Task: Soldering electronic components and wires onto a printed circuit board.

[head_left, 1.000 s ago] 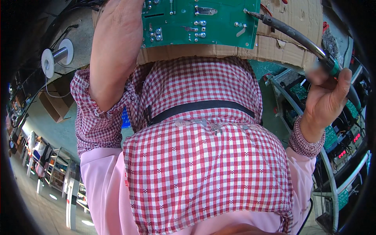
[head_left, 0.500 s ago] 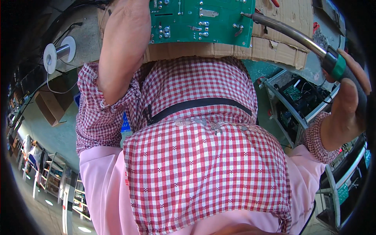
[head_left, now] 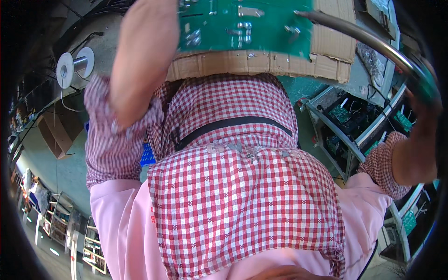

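A green circuit board (head_left: 266,28) with shiny solder joints lies at the top of the view, its near edge blurred by motion. My left hand (head_left: 156,18) is beside the board's left edge; its fingers are beyond the top of the picture. My right hand (head_left: 423,116), dark and blurred at the right rim, is closed around the green-and-dark handle of a soldering iron (head_left: 361,33). The iron's bent metal shaft reaches left over the board, and its tip is near the board's right part. Whether the tip touches it, I cannot tell.
Cardboard (head_left: 326,65) is under the board. A solder wire spool (head_left: 65,71) stands at the left on the grey bench. Metal-framed racks (head_left: 347,140) with dark units and small green boards stand at the lower right. An open cardboard box (head_left: 56,133) sits lower left.
The board has shifted slightly right with its right edge tilting. My right hand and the iron's handle have moved toward the right rim. My left forearm has moved a little left.
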The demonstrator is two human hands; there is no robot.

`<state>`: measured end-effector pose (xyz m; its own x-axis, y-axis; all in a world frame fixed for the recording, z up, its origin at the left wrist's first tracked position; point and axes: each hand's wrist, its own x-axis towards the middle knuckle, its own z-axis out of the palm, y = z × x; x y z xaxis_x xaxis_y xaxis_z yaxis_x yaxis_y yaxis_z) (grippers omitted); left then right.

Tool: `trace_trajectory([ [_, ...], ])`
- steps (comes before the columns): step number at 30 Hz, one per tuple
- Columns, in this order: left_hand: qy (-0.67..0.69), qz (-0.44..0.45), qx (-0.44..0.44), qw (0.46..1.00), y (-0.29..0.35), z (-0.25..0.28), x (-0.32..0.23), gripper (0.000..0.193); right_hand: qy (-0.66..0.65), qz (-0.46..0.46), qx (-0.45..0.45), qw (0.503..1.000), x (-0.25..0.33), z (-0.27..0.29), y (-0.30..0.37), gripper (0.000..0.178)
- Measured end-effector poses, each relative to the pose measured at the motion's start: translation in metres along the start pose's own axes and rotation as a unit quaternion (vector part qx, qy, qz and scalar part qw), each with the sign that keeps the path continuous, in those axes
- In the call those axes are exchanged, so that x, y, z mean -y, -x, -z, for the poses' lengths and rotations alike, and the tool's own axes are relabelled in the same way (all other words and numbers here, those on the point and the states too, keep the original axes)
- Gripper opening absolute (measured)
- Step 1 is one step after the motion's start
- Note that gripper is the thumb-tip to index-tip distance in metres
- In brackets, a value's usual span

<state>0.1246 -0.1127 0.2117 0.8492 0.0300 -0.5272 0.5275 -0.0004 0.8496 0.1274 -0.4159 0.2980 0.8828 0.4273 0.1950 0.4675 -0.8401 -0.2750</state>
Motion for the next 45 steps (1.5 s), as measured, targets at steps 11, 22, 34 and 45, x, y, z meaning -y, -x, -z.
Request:
trace_trajectory([
  [11, 0.018, -0.086, -0.049, 0.995, -0.027, 0.001, 0.043, 0.057, -0.161, -0.123, -0.068, 0.977, -0.011, -0.026, 0.016, 0.044],
  [22, 0.035, -0.039, -0.119, 0.991, -0.032, 0.029, 0.078, 0.058, -0.41, -0.242, -0.175, 0.862, -0.011, -0.084, 0.052, 0.051],
  [34, 0.054, -0.023, -0.149, 0.987, -0.019, -0.011, 0.038, 0.059, -0.573, -0.327, -0.169, 0.732, 0.023, -0.137, 0.064, 0.053],
  [45, -0.075, -0.039, -0.189, 0.978, -0.013, -0.024, 0.027, 0.065, -0.564, -0.323, -0.173, 0.74, 0.02, -0.144, 0.067, 0.053],
])
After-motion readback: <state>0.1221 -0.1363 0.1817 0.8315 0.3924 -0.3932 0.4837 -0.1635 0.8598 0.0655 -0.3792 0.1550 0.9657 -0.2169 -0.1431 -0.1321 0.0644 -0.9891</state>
